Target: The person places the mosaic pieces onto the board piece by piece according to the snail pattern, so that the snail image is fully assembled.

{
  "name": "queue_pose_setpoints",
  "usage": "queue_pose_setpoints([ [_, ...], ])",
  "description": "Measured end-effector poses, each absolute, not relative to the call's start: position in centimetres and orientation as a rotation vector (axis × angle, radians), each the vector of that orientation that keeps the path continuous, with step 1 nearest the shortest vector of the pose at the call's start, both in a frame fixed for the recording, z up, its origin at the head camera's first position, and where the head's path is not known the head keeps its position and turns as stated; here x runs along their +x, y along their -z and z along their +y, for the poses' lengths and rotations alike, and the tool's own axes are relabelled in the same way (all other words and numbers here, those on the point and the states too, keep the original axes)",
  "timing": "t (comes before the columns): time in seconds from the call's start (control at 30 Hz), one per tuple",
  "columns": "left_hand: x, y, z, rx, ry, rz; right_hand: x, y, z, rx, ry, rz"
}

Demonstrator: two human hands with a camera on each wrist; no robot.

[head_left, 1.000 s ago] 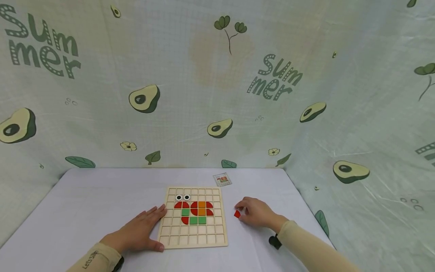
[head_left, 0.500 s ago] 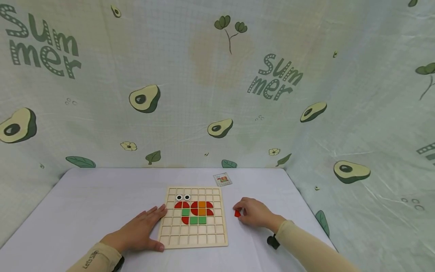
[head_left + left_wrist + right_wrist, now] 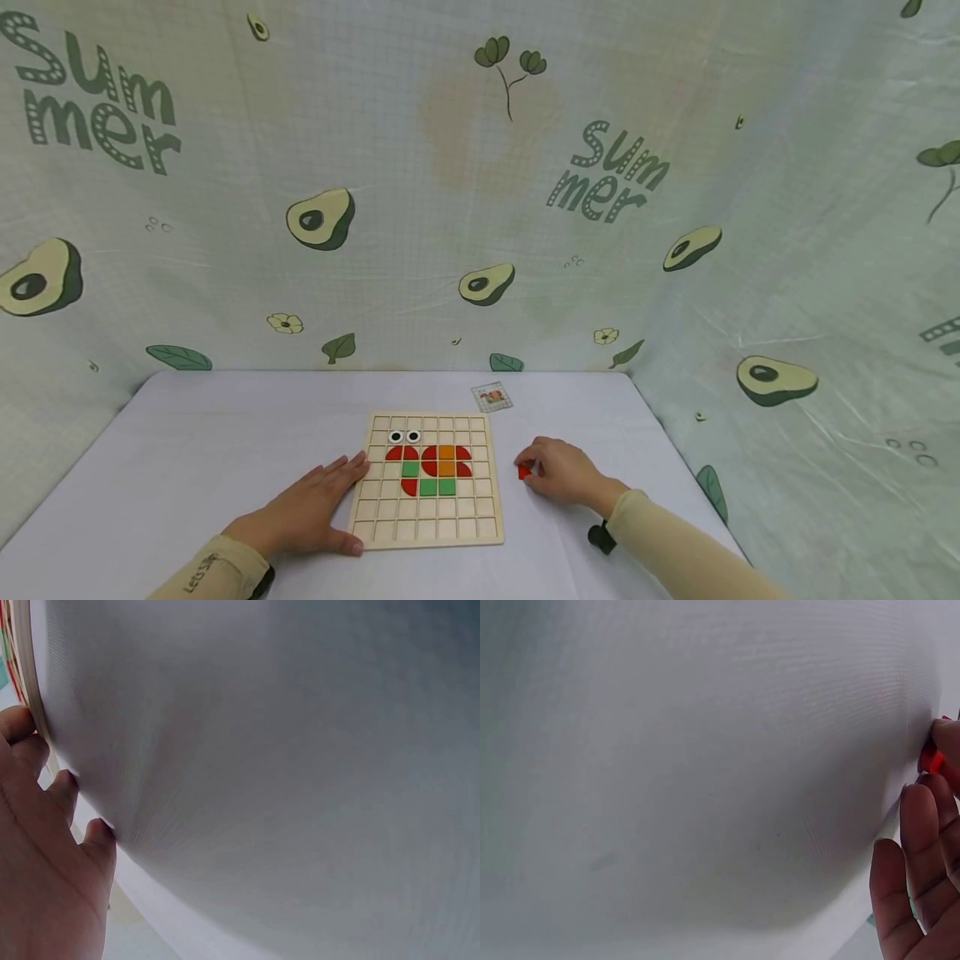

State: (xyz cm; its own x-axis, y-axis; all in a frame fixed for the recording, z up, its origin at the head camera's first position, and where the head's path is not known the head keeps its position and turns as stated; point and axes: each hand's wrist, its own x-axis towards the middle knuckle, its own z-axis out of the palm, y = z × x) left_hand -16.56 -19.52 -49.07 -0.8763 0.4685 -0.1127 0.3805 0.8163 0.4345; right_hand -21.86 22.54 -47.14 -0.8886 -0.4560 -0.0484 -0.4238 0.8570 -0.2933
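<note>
My left hand (image 3: 307, 512) lies with fingers stretched out along the left side of a wooden grid board (image 3: 426, 529), thumb at its near left corner. In the left wrist view the fingertips of that hand (image 3: 52, 847) sit right at the board's edge. Red, green and orange tiles and two round eye pieces (image 3: 405, 437) fill some of the grid squares. Right of the board, my right hand (image 3: 566, 472) pinches a small red tile (image 3: 523, 472) between thumb and fingers, low over the table. The right wrist view shows the red tile (image 3: 931, 759) partly hidden by the fingertips.
A small picture card (image 3: 492, 397) with a grid and a coloured figure lies behind the board's far right corner. White cloth covers the table (image 3: 247, 417). A printed curtain (image 3: 405, 167) hangs behind it and along the right side.
My right hand has shifted slightly left, and the red tile has turned a little between its fingers. The left hand and the board have stayed in place.
</note>
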Motion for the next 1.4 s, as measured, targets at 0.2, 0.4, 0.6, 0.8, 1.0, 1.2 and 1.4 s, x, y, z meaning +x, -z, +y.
queue_pose_setpoints([
  [0.2,-16.5,49.1,-19.5,0.669,-0.604,2.782,-21.8,47.2,22.7,-0.738,0.395,2.946],
  [0.4,-16.6,48.9,-19.5,0.658,-0.587,2.779,-21.8,47.4,22.8,-0.787,0.346,2.965],
  [0.6,-16.5,48.8,-19.3,0.641,-0.586,2.780,-21.9,47.3,22.8,-0.799,0.349,2.965],
  [0.8,-16.6,48.9,-19.4,0.657,-0.593,2.787,-21.9,47.1,22.6,-0.789,0.350,2.968],
  [1.0,-16.6,48.9,-19.4,0.654,-0.593,2.786,-21.8,46.6,22.0,-0.804,0.391,2.957],
  [1.2,-16.6,49.0,-19.5,0.669,-0.602,2.779,-21.6,46.2,20.6,-0.846,0.433,2.939],
  [1.4,-16.6,49.0,-19.6,0.685,-0.604,2.778,-21.5,45.8,18.8,-0.882,0.447,2.911],
])
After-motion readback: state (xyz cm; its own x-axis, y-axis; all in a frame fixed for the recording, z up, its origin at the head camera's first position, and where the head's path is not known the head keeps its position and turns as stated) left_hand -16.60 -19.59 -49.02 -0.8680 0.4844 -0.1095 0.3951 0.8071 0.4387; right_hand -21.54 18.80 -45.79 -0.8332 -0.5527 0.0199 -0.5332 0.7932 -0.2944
